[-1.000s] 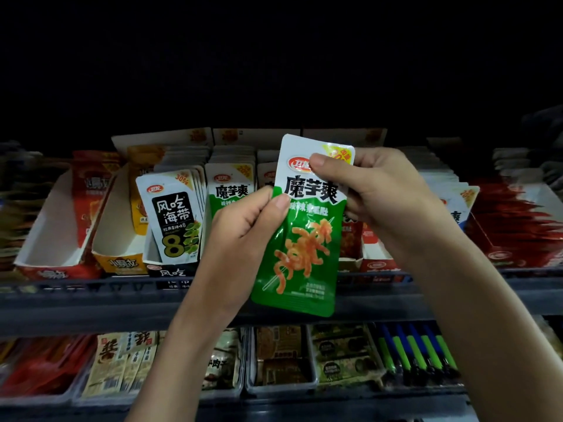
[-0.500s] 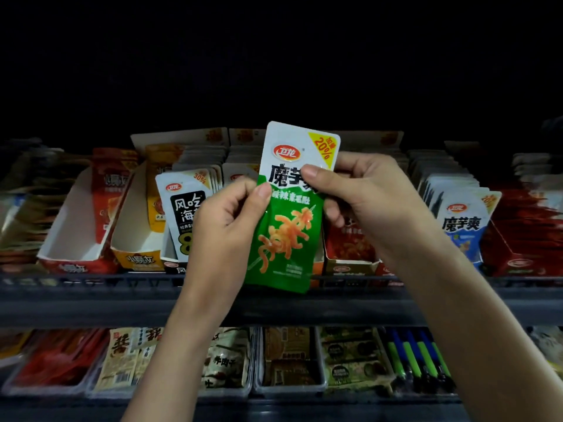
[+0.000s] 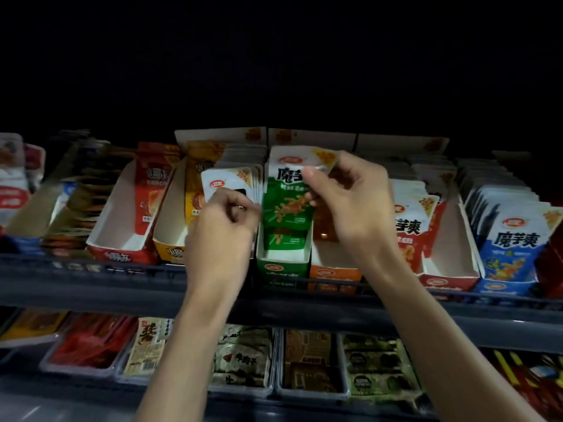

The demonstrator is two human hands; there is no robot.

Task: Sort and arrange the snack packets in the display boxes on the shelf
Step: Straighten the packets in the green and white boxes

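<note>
I pinch the top of a green and white snack packet (image 3: 286, 205) with my right hand (image 3: 350, 205). The packet stands upright, its lower end inside the green display box (image 3: 281, 266) on the upper shelf, in front of more green packets. My left hand (image 3: 222, 229) hovers just left of the packet with its fingers curled, and nothing shows between them. It covers part of the white and black packets (image 3: 231, 181) in the neighbouring box.
Along the upper shelf stand a red box (image 3: 118, 254), a yellow box (image 3: 170, 251), an orange box (image 3: 333, 274), a red and white box (image 3: 447, 281) and blue packets (image 3: 515, 239). The lower shelf holds clear trays (image 3: 310, 391) of snacks. A dark rail (image 3: 91, 269) runs along the front.
The green packet has gone from in front of the shelf forward and down into the green box. My left hand has let go of its edge; my right hand still pinches the top.
</note>
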